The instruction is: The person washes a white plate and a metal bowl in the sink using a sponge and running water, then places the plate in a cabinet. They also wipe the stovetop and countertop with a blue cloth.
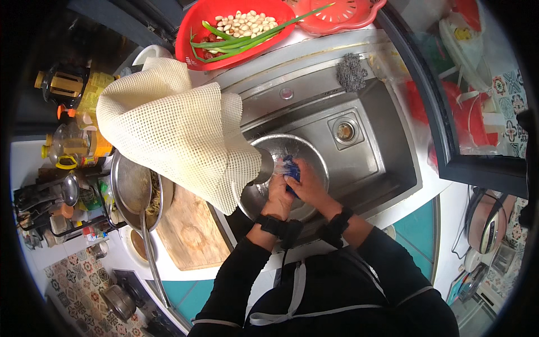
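Over a round steel bowl (316,156) in the sink, my left hand (278,191) and my right hand (309,183) are closed around a dark blue object (291,169), perhaps a cloth or a scrubber. Most of it is hidden by the fingers. Water seems to run onto it from the faucet spout (265,166), which pokes out beneath a cream perforated anti-slip mat (168,130). The mat hangs in folds over the faucet and covers part of the bowl's left rim.
The steel sink (311,122) has its drain (345,131) right of the bowl. Steel wool (352,72) lies on its back ledge. A red basket (185,46) holds pistachio-like nuts and scallions. Left stand a wooden cutting board (191,231), a pot with a strainer (132,189) and oil bottles (69,143).
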`<state>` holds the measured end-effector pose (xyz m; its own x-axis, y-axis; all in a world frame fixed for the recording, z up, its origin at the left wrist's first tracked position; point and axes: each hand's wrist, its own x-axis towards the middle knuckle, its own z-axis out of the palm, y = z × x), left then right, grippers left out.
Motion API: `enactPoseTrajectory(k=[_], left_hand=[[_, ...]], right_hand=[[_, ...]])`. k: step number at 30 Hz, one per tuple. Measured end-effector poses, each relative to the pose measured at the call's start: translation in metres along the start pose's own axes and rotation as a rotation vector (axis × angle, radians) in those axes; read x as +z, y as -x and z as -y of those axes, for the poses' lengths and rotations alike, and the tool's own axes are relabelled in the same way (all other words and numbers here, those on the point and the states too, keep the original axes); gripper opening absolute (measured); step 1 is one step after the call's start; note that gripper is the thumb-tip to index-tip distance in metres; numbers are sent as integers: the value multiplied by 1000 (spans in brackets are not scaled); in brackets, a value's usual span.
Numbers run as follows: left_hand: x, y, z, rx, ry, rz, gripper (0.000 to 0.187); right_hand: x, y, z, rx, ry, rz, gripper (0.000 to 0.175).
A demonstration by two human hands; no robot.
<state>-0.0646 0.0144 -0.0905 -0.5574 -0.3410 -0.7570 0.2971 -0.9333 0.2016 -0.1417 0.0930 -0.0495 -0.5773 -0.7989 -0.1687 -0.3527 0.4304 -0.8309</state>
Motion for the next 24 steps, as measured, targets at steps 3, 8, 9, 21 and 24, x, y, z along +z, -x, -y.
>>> enactPoseTrajectory(k=[3,8,9,21,24], left_hand=[[-9,1,13,15,-48,6,22],[-6,24,1,29,-308,-70,30],[-4,29,-4,-42,-319,-131,32],[10,24,-9,146,-212,-79,28],[3,22,-12,89,-191,-105,26]], right_hand=[[5,-8,-1,132,94,-77,45],[-16,-26,-21,344,1,34,41],[-17,-22,-21,267,-25,44,41],[-27,1,-10,687,-1040,197,48],[-16,0,-12,319,-677,166,48]])
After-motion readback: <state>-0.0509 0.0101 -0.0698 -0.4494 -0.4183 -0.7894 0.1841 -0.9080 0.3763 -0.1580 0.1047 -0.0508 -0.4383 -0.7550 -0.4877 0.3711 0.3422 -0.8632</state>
